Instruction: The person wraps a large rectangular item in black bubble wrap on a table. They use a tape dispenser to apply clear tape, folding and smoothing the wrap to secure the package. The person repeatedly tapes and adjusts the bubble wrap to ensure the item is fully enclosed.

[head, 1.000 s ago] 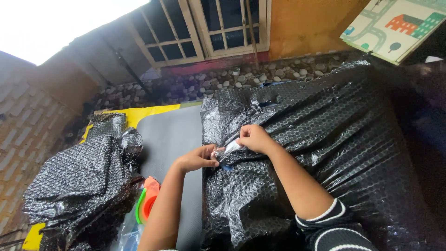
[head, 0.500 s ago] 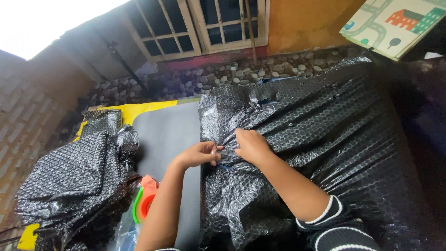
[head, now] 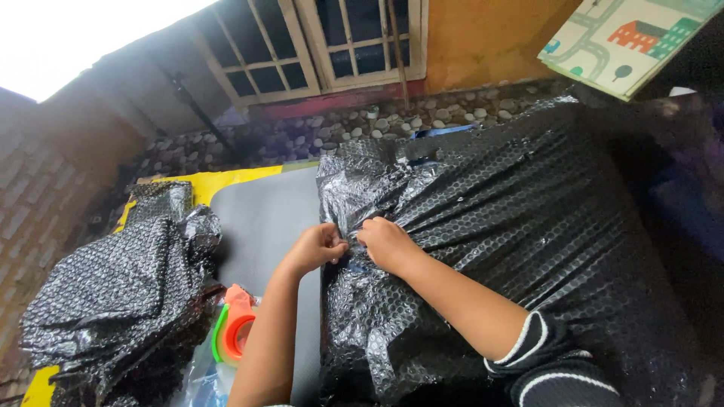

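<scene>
The big bundle wrapped in black bubble wrap (head: 528, 241) fills the right half of my view, its long axis running from my lap away toward the pebble-faced wall (head: 317, 136) under the window, and its gathered, creased left edge lies directly under my fingers. Both hands meet at that edge: my right hand (head: 386, 243) comes in across the top of the bundle, fingers curled narrow and pinching a fold of the wrap, while my left hand (head: 317, 247) comes up from the left, over the grey mat (head: 260, 226), fingers closed on the same fold from the other side, the two hands nearly touching. Neither is nearer; the fold sits between them. I cannot tell whether anything small is held inside the pinch. Left of the mat lies one loose heap of black bubble wrap (head: 121, 301), well apart from my hands. Just beside my left forearm sits one tape dispenser (head: 234, 332), orange with a green rim. So: one wrapped bundle, one loose heap, one mat, one dispenser, two hands.
</scene>
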